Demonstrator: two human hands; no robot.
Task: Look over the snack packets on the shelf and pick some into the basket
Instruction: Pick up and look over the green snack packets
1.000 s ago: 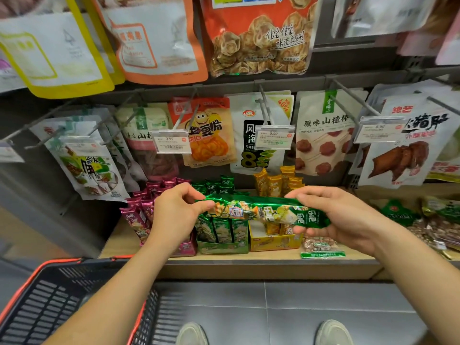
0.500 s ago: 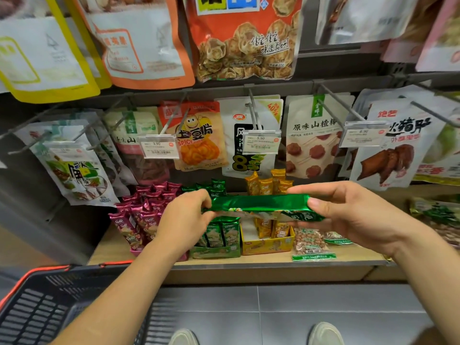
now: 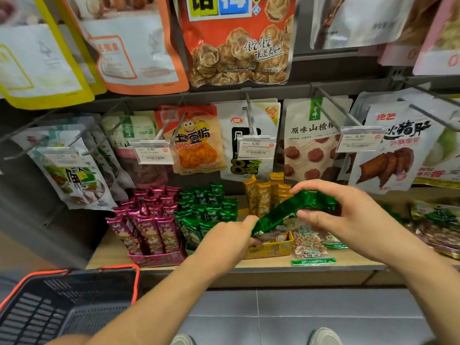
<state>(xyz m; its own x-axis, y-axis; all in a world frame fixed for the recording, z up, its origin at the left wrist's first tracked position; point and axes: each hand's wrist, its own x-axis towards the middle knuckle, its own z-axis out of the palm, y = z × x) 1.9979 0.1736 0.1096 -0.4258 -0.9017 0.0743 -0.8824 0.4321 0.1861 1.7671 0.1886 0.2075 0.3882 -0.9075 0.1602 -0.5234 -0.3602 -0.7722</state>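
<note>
Both hands pinch one long green packet, tilted: the left hand closed on its lower end, the right hand gripping the upper end. It hangs above the yellow box on the shelf. The basket sits below the shelf, left of that box.

Shop: pegged snack packets (price tags).
</note>
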